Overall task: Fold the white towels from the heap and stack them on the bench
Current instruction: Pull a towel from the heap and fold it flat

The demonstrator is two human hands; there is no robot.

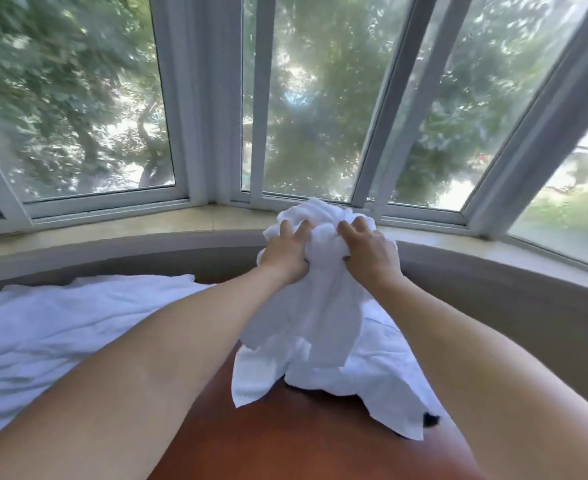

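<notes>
A crumpled white towel point(315, 317) hangs bunched from both my hands above the reddish-brown bench point(285, 441). My left hand point(287, 252) grips its upper left part with curled fingers. My right hand point(367, 249) grips the bunch just to the right, thumb tucked into the cloth. The towel's lower end drapes onto more white cloth point(382, 382) lying on the bench. A heap of white towels point(56, 334) spreads over the left side of the bench, partly hidden by my left forearm.
A curved padded backrest point(493, 285) runs behind the bench, with a pale stone sill point(119, 223) and bay windows point(306, 98) beyond it. A small dark object point(431, 420) peeks out under the cloth's right edge.
</notes>
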